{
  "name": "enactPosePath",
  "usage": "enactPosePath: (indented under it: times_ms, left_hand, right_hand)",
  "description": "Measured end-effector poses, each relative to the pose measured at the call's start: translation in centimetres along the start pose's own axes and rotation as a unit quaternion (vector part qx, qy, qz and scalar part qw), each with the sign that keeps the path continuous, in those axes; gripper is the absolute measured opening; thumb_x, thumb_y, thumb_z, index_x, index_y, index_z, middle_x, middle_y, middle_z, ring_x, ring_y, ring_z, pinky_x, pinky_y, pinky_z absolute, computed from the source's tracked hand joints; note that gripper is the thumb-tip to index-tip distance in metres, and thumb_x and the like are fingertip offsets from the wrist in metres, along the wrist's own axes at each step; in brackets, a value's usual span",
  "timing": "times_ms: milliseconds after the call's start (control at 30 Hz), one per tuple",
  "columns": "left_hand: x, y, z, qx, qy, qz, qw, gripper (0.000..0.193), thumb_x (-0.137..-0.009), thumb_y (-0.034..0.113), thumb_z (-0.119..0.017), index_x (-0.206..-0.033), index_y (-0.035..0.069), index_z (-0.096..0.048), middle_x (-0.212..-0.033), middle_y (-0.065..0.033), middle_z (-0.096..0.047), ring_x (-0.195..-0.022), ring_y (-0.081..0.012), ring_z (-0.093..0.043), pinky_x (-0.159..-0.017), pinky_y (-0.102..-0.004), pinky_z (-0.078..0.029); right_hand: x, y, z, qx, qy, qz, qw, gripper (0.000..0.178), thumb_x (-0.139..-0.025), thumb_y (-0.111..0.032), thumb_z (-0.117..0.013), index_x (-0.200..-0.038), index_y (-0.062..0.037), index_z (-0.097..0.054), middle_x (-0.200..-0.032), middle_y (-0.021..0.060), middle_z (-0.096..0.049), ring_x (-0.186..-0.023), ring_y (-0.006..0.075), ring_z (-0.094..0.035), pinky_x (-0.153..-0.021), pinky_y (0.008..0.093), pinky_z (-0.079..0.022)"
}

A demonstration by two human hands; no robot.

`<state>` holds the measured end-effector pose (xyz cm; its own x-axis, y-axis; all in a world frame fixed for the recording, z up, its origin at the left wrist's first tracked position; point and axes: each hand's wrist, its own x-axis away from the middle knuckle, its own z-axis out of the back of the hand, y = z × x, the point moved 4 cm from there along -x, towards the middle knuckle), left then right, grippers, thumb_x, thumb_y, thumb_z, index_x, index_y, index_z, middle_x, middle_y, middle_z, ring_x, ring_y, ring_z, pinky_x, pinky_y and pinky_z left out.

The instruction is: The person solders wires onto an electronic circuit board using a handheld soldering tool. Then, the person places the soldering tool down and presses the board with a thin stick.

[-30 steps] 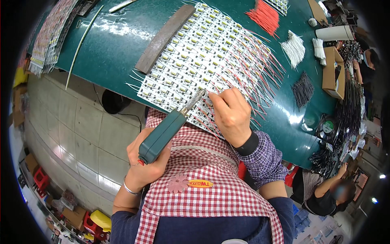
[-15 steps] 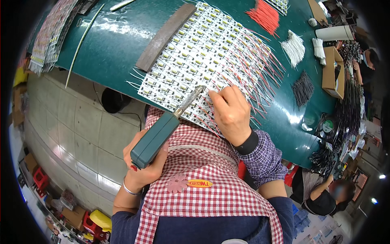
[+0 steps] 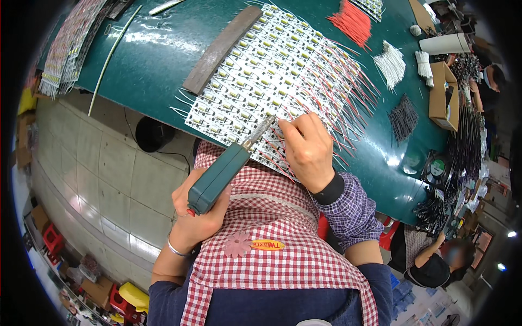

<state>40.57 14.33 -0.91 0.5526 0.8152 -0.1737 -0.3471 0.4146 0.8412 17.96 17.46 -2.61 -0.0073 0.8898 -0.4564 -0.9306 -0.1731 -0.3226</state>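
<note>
My left hand (image 3: pixel 202 214) is wrapped round the green handle of a soldering iron (image 3: pixel 222 176). The iron's metal tip slants up and right onto a panel of small white circuit boards (image 3: pixel 239 103) at the green table's near edge. Just right of the tip, my right hand (image 3: pixel 309 149) rests over the panel with thumb and forefinger pinched together. Whatever lies between those fingertips is too small to make out. Red and white wires (image 3: pixel 348 92) fan out from the panel's right side, and thin pale leads stick out at its left corner.
A dark flat bar (image 3: pixel 223 50) lies along the panel's left edge. Further right on the table are bundles of red wires (image 3: pixel 352 24), white wires (image 3: pixel 390 65) and black wires (image 3: pixel 403 118), plus a cardboard box (image 3: pixel 443 100). A co-worker (image 3: pixel 435 261) sits at the right.
My left hand and the soldering iron have shifted up and to the right, the handle now closer to the panel. My right hand stays almost in place.
</note>
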Motion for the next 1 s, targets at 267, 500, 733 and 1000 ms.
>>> enactPosePath:
  times_ms: [267,500,733,1000]
  left_hand:
    - [0.0,0.0,0.0,0.015,-0.005,0.043,0.999,0.020,-0.078,-0.004,-0.075,-0.097,-0.005,-0.068,-0.090,-0.0118,-0.068,-0.070,-0.0197,-0.067,-0.063,-0.0291,-0.052]
    - [0.8,-0.1,0.6,0.033,0.008,0.077,0.996,0.021,-0.078,-0.004,-0.075,-0.098,-0.005,-0.070,-0.095,-0.0150,-0.070,-0.074,-0.0218,-0.069,-0.066,-0.0285,-0.054]
    - [1.2,-0.3,0.7,0.044,0.009,0.076,0.996,0.023,-0.078,-0.005,-0.075,-0.100,-0.008,-0.070,-0.097,-0.0173,-0.072,-0.076,-0.0222,-0.071,-0.068,-0.0292,-0.055]
    - [1.4,-0.5,0.9,0.043,0.002,0.071,0.997,0.023,-0.078,-0.005,-0.075,-0.100,-0.008,-0.071,-0.098,-0.0184,-0.072,-0.079,-0.0239,-0.072,-0.070,-0.0306,-0.056]
  right_hand:
    - [0.1,0.0,-0.2,-0.001,0.001,0.000,1.000,0.027,-0.070,0.002,-0.067,-0.097,0.0024,-0.068,-0.081,0.0086,-0.050,-0.075,0.0252,-0.052,-0.062,0.0368,-0.045]
    - [0.0,0.0,-0.2,-0.004,0.003,0.002,1.000,0.028,-0.068,0.003,-0.066,-0.096,0.0025,-0.067,-0.081,0.0089,-0.050,-0.075,0.0258,-0.052,-0.061,0.0370,-0.045]
    - [0.0,0.1,-0.2,-0.003,0.009,-0.002,1.000,0.027,-0.068,0.003,-0.066,-0.095,0.0018,-0.067,-0.080,0.0087,-0.050,-0.075,0.0260,-0.052,-0.061,0.0371,-0.045]
    - [-0.1,0.1,0.2,0.010,0.033,-0.031,0.999,0.021,-0.070,0.002,-0.069,-0.092,-0.0017,-0.069,-0.079,0.0072,-0.052,-0.076,0.0256,-0.055,-0.064,0.0373,-0.046]
